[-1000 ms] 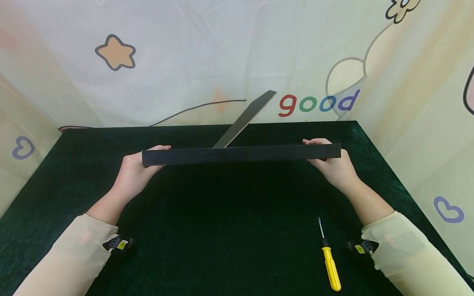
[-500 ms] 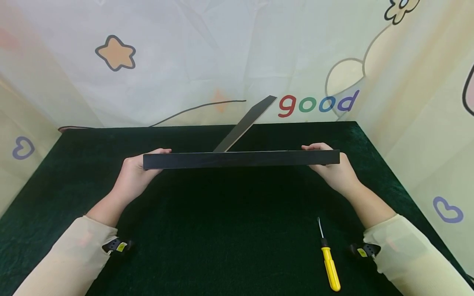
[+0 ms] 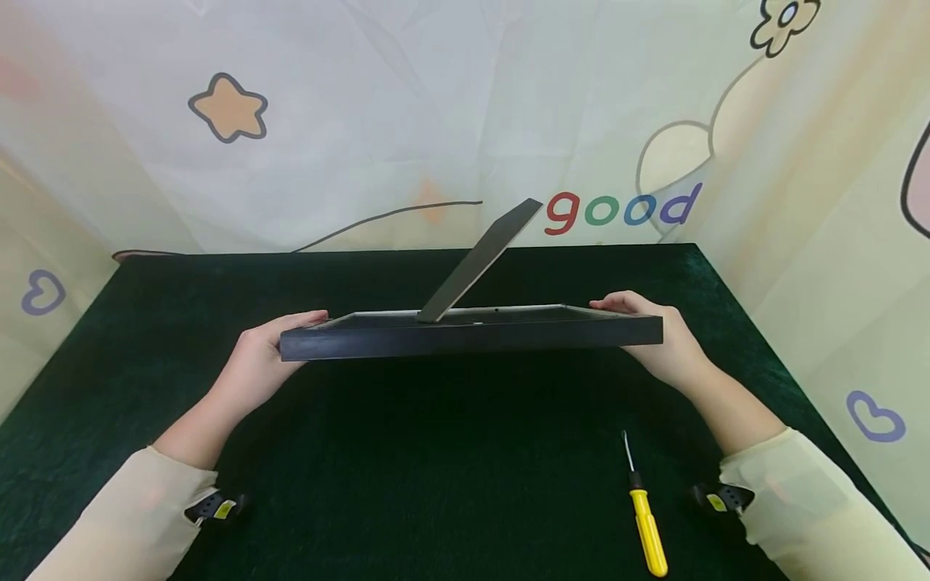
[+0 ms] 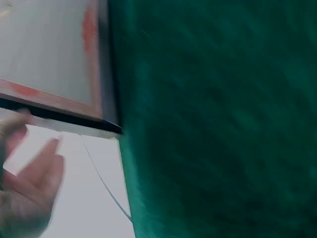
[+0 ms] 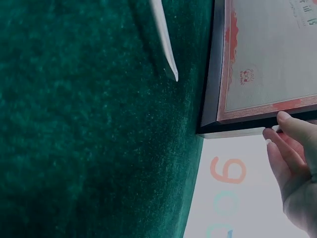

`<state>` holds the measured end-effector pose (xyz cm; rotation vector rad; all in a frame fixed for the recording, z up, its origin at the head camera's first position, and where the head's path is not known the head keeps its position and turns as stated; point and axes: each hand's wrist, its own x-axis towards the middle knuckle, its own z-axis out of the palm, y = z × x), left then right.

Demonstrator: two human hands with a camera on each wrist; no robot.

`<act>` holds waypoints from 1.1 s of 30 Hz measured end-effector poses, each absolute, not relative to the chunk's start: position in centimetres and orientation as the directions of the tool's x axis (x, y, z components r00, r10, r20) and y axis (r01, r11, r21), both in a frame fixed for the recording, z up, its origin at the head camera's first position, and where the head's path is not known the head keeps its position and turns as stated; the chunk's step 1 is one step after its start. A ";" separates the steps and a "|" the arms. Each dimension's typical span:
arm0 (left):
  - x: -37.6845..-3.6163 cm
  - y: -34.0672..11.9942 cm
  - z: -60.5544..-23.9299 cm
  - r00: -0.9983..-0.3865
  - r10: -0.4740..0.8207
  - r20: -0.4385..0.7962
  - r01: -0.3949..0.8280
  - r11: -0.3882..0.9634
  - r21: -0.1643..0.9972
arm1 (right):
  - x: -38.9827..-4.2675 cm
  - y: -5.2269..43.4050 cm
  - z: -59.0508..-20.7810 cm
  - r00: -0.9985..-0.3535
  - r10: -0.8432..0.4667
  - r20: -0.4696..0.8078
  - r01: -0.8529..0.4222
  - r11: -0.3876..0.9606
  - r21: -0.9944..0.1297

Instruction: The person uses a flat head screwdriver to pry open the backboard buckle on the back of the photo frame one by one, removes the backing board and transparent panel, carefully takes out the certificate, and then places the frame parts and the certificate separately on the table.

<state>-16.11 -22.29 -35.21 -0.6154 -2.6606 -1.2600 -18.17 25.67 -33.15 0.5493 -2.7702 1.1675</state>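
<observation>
Gripping the black frame by both ends, left hand and right hand pinching its short edges. It's between them, up over green cloth, long axis side to side, neither nearer. Stand leg juts up; room toward me, left of yellow screwdriver.
</observation>
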 end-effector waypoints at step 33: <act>-14.2 -22.5 -32.8 -0.791 0.504 -0.347 -0.339 0.111 0.934 | -15.8 25.6 -34.2 -0.918 -0.315 0.241 -0.384 0.557 -0.737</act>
